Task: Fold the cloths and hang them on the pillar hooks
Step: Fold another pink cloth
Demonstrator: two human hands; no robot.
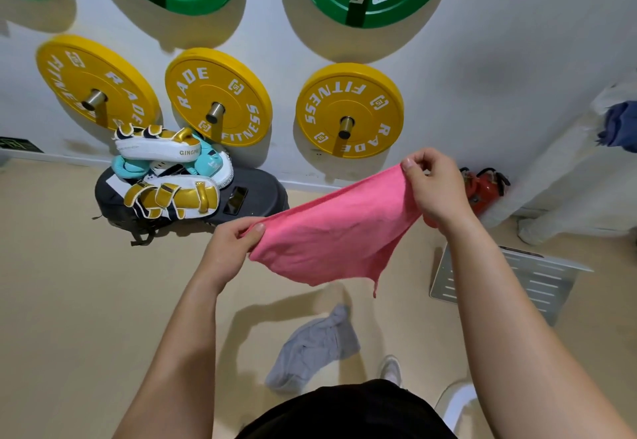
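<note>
A pink cloth is stretched in the air between my two hands, its lower edge sagging to a point. My left hand pinches its lower left corner. My right hand pinches the upper right corner, higher and farther from me. A grey cloth lies crumpled on the beige floor below the pink one, close to my feet. At the right edge a blue cloth hangs on the white pillar.
Yellow weight plates and green ones hang on pegs on the white wall. Boxing pads are piled on a dark bag with a phone. A red fire extinguisher stands by the pillar, a slotted metal shelf lies on the floor.
</note>
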